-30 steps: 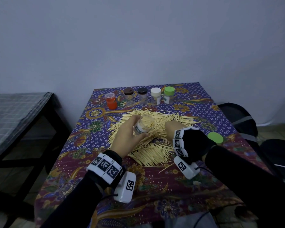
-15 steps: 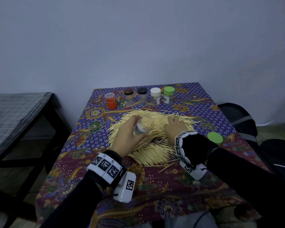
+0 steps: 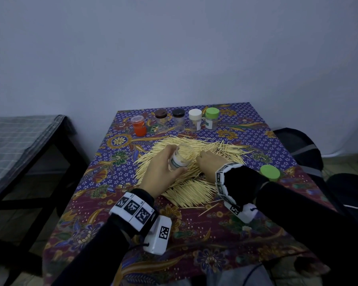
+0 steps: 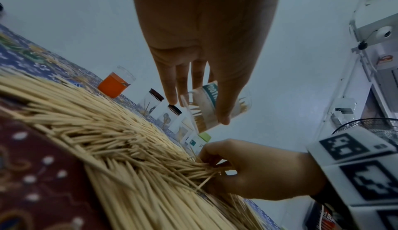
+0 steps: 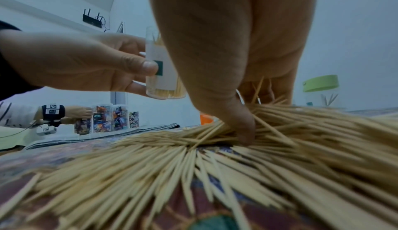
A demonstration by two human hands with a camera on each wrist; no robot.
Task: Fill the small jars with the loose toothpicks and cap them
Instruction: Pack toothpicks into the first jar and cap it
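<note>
The fingers (image 5: pixel 245 131) of the right hand (image 3: pixel 210 164) are curled down into the heap of toothpicks (image 3: pixel 186 190) and pinch a small bunch of them; a few sticks stand up between the fingers in the right wrist view. The left hand (image 3: pixel 161 172) is just beside it, and its thumb and fingers are wrapped around an open jar (image 3: pixel 181 157). This jar is held above the heap, a little tilted, and it looks already well filled with toothpicks.

So I judge that the step in hand is the filling of this jar. The next move calls for lifting the bunch with the sticks kept parallel, turning them upright and pushing them into the jar mouth. Then the jar needs its cap; a green cap (image 3: pixel 270 172) lies on the table (image 3: pixel 256 124) to the right of the heap and probably belongs to it.

At the far edge of the table stand five more jars (image 3: pixel 195 122). Four have caps on them.
</note>
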